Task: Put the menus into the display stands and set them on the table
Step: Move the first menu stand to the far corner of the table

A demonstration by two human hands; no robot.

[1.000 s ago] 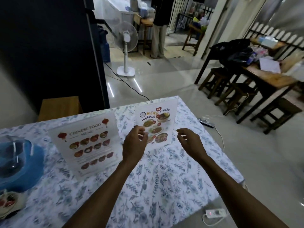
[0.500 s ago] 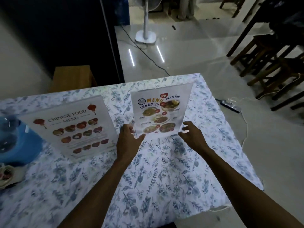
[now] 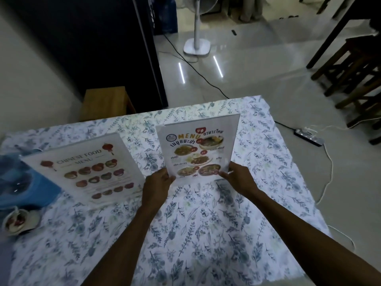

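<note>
A clear display stand holding the Thai food menu (image 3: 199,145) stands upright near the middle of the table (image 3: 206,234), which wears a floral cloth. My left hand (image 3: 157,185) grips the stand's lower left corner. My right hand (image 3: 239,176) pinches its lower right corner. To the left, a second stand with the Chinese food menu (image 3: 88,168) leans back on the cloth, touched by neither hand.
A blue object with a clear lid (image 3: 18,182) and a small cup (image 3: 17,220) sit at the table's left edge. A wooden stool (image 3: 106,103) stands behind the table. A fan base (image 3: 196,47), cables, a power strip (image 3: 309,137) and dark stools (image 3: 354,79) are on the floor.
Both hands closed in on the Thai menu stand and now grip its lower corners. The view has tilted further down towards the table.
</note>
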